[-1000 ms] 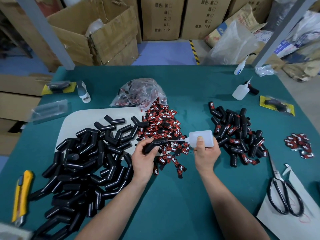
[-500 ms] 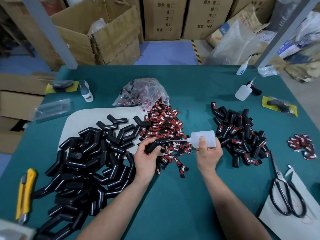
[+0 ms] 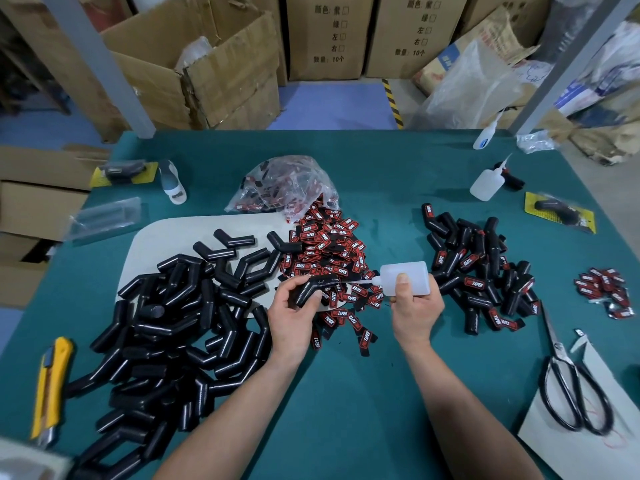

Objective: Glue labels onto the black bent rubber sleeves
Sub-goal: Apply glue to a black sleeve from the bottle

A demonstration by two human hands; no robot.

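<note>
My left hand (image 3: 294, 315) grips one black bent rubber sleeve (image 3: 311, 287) above the label pile. My right hand (image 3: 415, 308) holds a translucent glue bottle (image 3: 407, 277) on its side, its thin nozzle touching the sleeve's right end. Red-and-black labels (image 3: 325, 247) lie heaped in the middle of the green table (image 3: 346, 393). A big heap of bare sleeves (image 3: 166, 323) fills the left side. Sleeves with labels on them (image 3: 481, 268) are piled at the right.
A clear bag of labels (image 3: 287, 187) sits behind the pile. Two more glue bottles (image 3: 485, 183) stand at the back right. Scissors (image 3: 571, 386) lie on white paper at the right; a yellow knife (image 3: 48, 386) lies at the left. A small label cluster (image 3: 606, 289) sits far right.
Both hands stay nearly where they were, with the nozzle kept against the sleeve's end. The view has shifted a little.
</note>
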